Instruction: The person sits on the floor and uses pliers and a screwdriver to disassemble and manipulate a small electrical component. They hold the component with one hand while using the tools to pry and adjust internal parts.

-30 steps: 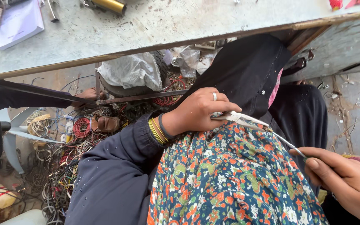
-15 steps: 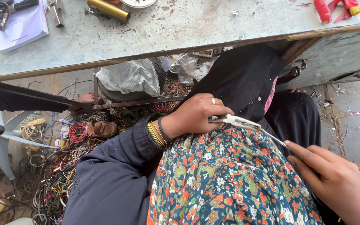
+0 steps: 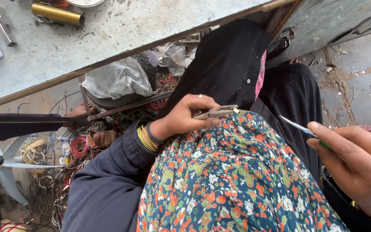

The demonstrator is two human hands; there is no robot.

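Observation:
My left hand (image 3: 187,117) rests on my lap and pinches a small flat metal piece (image 3: 216,112) between thumb and fingers; it wears a ring and yellow bangles. At the right edge, my right hand (image 3: 357,165) grips a thin metal tool with a green handle (image 3: 298,126). The tool's tip points left toward the metal piece, with a gap between them. Below both hands lies my floral garment (image 3: 237,180), and a black cloth (image 3: 228,64) hangs past my knees.
A worn grey workbench (image 3: 108,38) spans the top, with a gold cylinder (image 3: 56,13) on it. Beneath it lie a white plastic bag (image 3: 117,79), tangled wires (image 3: 65,172) and a sandal (image 3: 101,138). Another person's hand (image 3: 78,112) reaches in from the left.
My right hand has drawn back to the right, so the tool's tip has come away from the metal piece. My left hand has kept its grip and place.

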